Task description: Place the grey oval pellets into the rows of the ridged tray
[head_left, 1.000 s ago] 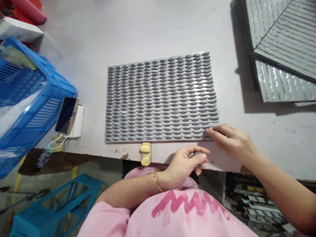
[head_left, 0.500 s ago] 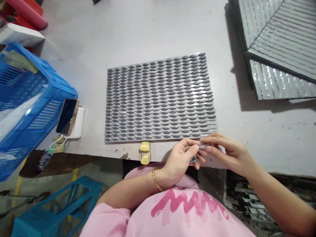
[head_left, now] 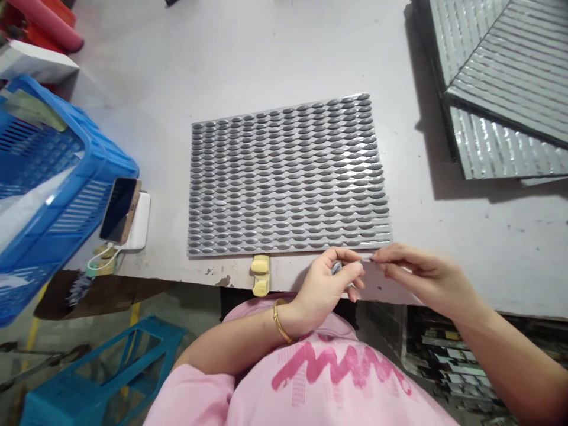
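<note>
A grey sheet [head_left: 284, 236] covered in rows of dark oval, leaf-shaped pieces lies flat on the table. Just below its lower right edge, my left hand [head_left: 326, 284] is curled around small grey oval pieces [head_left: 337, 267], partly hidden by the fingers. My right hand [head_left: 421, 275] pinches a thin, pale sliver [head_left: 366, 259] between thumb and fingertips, at the fingertips of the left hand. Its kind is too small to make out; it may be one of the oval pieces seen edge-on.
Striped silvery panels [head_left: 506, 89] are stacked at the right of the table [head_left: 248, 53]. Left stand a blue crate [head_left: 84, 177], a phone [head_left: 119, 210] and a white power bank [head_left: 141, 222]. A yellow clip-like block [head_left: 260, 275] sits at the front edge; a teal stool [head_left: 106, 373] is below.
My right hand has drawn slightly to the right, away from my left hand. A grey oval piece now shows between the left thumb and fingers. The sheet has not moved.
</note>
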A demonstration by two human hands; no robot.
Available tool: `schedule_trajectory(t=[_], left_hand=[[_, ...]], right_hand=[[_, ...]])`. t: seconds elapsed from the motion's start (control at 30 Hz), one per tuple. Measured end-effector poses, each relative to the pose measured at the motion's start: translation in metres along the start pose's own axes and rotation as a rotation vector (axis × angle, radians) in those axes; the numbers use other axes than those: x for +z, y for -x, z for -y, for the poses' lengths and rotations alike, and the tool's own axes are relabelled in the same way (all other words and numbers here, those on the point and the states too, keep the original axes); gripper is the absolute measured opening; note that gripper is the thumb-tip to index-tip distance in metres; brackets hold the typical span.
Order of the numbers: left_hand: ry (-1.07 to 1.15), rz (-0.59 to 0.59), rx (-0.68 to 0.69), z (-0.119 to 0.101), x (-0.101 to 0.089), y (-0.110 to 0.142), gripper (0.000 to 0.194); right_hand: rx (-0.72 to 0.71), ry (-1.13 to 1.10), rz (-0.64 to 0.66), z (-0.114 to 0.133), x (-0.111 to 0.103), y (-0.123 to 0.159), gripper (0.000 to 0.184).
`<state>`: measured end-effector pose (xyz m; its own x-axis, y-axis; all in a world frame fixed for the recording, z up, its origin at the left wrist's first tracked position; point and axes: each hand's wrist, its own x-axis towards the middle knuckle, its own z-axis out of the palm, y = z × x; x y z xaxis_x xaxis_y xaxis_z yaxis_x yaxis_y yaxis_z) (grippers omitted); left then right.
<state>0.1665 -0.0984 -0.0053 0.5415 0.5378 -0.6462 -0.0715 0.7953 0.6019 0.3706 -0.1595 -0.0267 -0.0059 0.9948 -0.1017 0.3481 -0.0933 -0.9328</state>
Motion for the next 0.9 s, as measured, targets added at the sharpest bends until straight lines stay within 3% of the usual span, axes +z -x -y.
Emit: schedule_trajectory(t=[0.1,0.23,0.43,0.6,0.9], left_hand=[[0.144,-0.010,-0.075,-0.002,0.000,0.002,0.017],[0.183,-0.005,-0.138,0.000,-0.001,0.003,0.018],[0.197,0.015,-0.178,0.009,-0.001,0.001,0.017],[0.294,0.029,-0.193,0.005,0.002,0.000,0.018],[0.387,0.025,-0.246,-0.008,0.006,-0.004,0.017]], right_hand=[[-0.263,0.323,-0.071,-0.008,-0.008,-0.008,0.023],[-0.427,0.513,-0.018,-0.018,-0.014,-0.018,0.027],[-0.490,0.689,0.055,-0.020,-0.018,-0.019,0.033],[-0.485,0.646,0.091,-0.021,-0.019,-0.020,0.030],[-0.572,0.616,0.038,-0.033,-0.015,-0.020,0.030]])
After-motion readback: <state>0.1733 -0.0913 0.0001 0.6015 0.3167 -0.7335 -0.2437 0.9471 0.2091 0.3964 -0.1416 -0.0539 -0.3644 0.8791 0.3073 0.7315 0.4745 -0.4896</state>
